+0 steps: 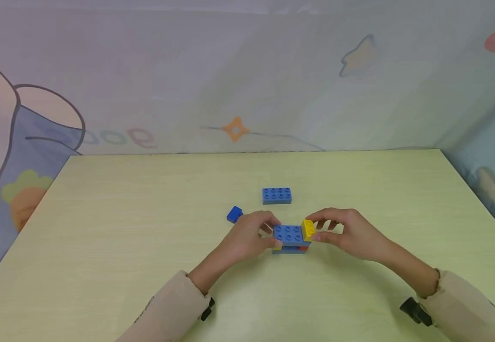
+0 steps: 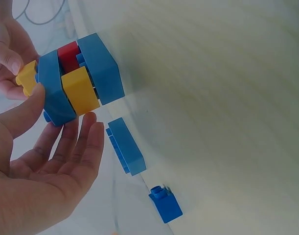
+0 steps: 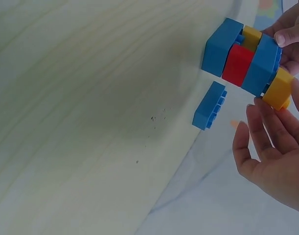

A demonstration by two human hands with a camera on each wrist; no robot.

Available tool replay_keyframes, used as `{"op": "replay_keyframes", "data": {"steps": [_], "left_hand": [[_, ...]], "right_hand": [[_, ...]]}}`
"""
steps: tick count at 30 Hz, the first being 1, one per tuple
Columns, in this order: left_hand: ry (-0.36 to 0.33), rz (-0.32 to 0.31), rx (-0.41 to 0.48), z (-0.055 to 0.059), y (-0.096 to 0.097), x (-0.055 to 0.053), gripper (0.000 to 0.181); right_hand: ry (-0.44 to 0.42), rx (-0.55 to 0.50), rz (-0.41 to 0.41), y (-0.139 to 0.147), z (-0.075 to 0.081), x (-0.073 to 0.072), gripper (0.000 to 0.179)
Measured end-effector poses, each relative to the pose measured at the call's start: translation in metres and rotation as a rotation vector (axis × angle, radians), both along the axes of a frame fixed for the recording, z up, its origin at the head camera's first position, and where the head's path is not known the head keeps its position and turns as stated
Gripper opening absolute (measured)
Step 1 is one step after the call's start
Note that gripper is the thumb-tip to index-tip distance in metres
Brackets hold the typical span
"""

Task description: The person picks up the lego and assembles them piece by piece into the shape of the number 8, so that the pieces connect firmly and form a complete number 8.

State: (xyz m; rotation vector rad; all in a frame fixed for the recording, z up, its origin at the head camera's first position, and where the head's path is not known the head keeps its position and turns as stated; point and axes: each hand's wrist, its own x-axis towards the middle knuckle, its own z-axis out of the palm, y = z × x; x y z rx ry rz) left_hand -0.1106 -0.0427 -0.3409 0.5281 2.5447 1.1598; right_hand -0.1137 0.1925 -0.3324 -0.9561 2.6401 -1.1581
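Observation:
A small stack of toy building bricks stands on the table in front of me. Its lower blue brick carries a red brick and a yellow brick at opposite ends, with a gap between them. Across both lies the upper blue brick. My left hand holds this upper brick at its left end, thumb in front and fingers behind. On the right end of its top sits another yellow brick, which my right hand pinches between thumb and fingertips. Whether its studs are fully pressed together is unclear.
Behind the stack a loose long blue brick lies studs up. A small dark blue brick rests on its side just beyond my left hand. The pale wooden table ends at a printed cloth backdrop.

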Motion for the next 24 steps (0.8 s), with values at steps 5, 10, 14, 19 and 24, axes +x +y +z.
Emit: {"op": "replay_keyframes", "data": {"steps": [5, 10, 14, 19, 24], "left_hand": [[0.008, 0.000, -0.001, -0.0004, -0.0002, 0.0000, 0.026], [0.009, 0.000, -0.001, -0.0009, -0.0001, -0.0004, 0.026], [0.005, 0.002, 0.000, -0.0016, 0.0003, -0.0007, 0.026], [0.004, 0.002, -0.001, -0.0023, 0.0008, -0.0008, 0.026], [0.013, -0.001, 0.003, -0.0024, 0.0006, -0.0003, 0.026]], "right_hand": [[0.051, 0.021, 0.013, -0.0007, -0.0006, -0.0007, 0.031], [0.066, 0.020, 0.021, -0.0011, -0.0011, -0.0016, 0.030], [0.032, 0.023, 0.014, -0.0011, -0.0006, -0.0026, 0.030], [-0.004, 0.019, 0.006, -0.0007, 0.0002, -0.0022, 0.031], [0.033, 0.010, 0.016, -0.0013, -0.0004, -0.0010, 0.031]]}}
